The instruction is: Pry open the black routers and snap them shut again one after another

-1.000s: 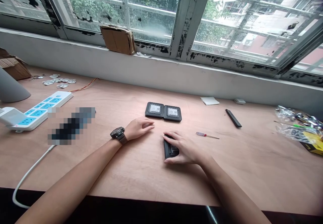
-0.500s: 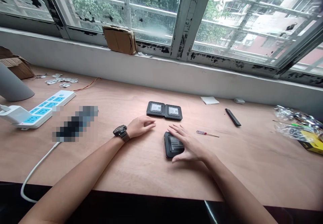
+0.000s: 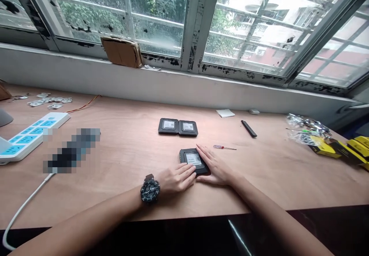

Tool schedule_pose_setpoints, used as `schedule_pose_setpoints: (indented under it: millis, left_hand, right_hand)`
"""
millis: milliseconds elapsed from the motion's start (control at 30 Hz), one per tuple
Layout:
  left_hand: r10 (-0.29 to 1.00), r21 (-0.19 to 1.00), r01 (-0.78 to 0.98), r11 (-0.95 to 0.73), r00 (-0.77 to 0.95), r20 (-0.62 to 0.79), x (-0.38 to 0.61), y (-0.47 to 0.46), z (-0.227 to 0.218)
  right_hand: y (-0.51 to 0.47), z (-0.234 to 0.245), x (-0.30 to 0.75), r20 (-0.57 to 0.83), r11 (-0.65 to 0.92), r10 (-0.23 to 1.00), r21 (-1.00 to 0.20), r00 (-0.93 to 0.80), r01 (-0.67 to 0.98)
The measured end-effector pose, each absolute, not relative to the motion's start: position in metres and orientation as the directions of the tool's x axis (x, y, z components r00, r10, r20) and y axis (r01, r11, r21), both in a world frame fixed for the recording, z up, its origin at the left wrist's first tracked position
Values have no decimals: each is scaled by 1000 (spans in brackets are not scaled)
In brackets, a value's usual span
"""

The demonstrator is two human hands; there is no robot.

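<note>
The black square case (image 3: 193, 160) lies on the desk right in front of you, with its white label facing up. It looks flat and stiff, and probably not very heavy. Its smooth sides may slip, so it seems best to hold it by two opposite edges. Your left hand (image 3: 177, 179) lies flat, with the fingers close together and the tips on the near edge. Your right hand (image 3: 216, 167) is a little spread and rests on the right side. Neither hand pinches the case. Two more black cases (image 3: 178, 127) lie side by side just past it. A small screwdriver (image 3: 224, 147) lies to the right. The plywood desk (image 3: 121, 140) looks smooth and flat. A white power strip (image 3: 34, 135) sits at the left, yellow boxes (image 3: 325, 148) at the right, and a big window (image 3: 155, 17) with chipped black paint beyond.
</note>
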State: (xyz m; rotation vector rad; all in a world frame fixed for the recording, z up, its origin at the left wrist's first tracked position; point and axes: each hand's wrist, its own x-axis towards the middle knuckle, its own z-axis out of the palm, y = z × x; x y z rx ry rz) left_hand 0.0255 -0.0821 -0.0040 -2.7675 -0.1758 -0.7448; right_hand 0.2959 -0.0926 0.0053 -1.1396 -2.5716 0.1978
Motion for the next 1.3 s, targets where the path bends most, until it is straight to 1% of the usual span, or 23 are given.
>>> schedule_pose_setpoints:
  millis: [67, 167, 300, 433, 500, 533, 600, 633, 700, 767, 867, 933, 1000, 1067, 1133, 1200, 1233, 1300]
  left_hand:
    - [35, -276, 191, -942, 874, 485, 25, -84, -7]
    - [63, -286, 224, -932, 875, 480, 25, -85, -9]
    - [95, -251, 243, -937, 868, 487, 28, -89, -9]
    - [139, -175, 240, -955, 881, 452, 27, -93, -4]
    - [145, -106, 210, -972, 890, 433, 22, -87, -4]
    - [149, -51, 189, -981, 889, 432, 19, -83, -4]
    - [201, 95, 178, -979, 872, 445, 10, -69, -5]
    - [253, 169, 196, -966, 854, 454, 6, -61, -6]
    - [377, 278, 273, -921, 804, 459, -2, -46, -6]
    - [466, 346, 334, -877, 767, 441, -7, -35, -5]
    - [509, 404, 357, -843, 771, 382, -8, -32, -2]
    - [513, 406, 364, -838, 780, 360, -7, -35, 0]
    - [519, 397, 378, -836, 779, 352, -6, -39, 2]
    - [528, 383, 397, -834, 776, 346, -4, -42, 3]
    - [530, 355, 416, -838, 777, 340, -2, -44, 4]
    - [520, 319, 425, -847, 785, 336, 1, -47, 3]
    - [513, 302, 425, -853, 790, 336, 3, -49, 2]
    - [497, 277, 420, -864, 797, 342, 8, -54, 3]
  right_hand:
    - [-92, 6, 294, 204, 675, 737, -263, -644, 689]
    - [-92, 7, 295, 156, 660, 747, -284, -646, 695]
    - [-92, 9, 296, 145, 657, 749, -283, -646, 698]
    - [-92, 10, 295, 172, 670, 741, -264, -649, 694]
    - [-93, 10, 298, 192, 671, 741, -251, -644, 698]
    - [-94, 9, 300, 210, 667, 745, -243, -633, 705]
    - [-95, 6, 305, 270, 648, 760, -232, -591, 726]
    - [-96, 4, 308, 315, 634, 767, -232, -559, 738]
    - [-95, -1, 312, 416, 590, 780, -241, -468, 770]
    - [-90, -4, 316, 518, 513, 788, -252, -333, 821]
    - [-79, -8, 324, 599, 337, 788, -229, -141, 913]
    - [-71, -10, 333, 587, 228, 806, -188, -77, 955]
    - [-66, -12, 344, 543, 159, 838, -166, -45, 973]
    - [-64, -13, 352, 509, 136, 860, -174, -29, 975]
    - [-65, -11, 355, 523, 155, 852, -206, -25, 966]
    - [-67, -5, 351, 581, 217, 814, -278, -15, 936]
    - [-68, -1, 347, 612, 258, 791, -341, 5, 904]
    - [-71, 8, 333, 641, 346, 762, -515, 84, 785]
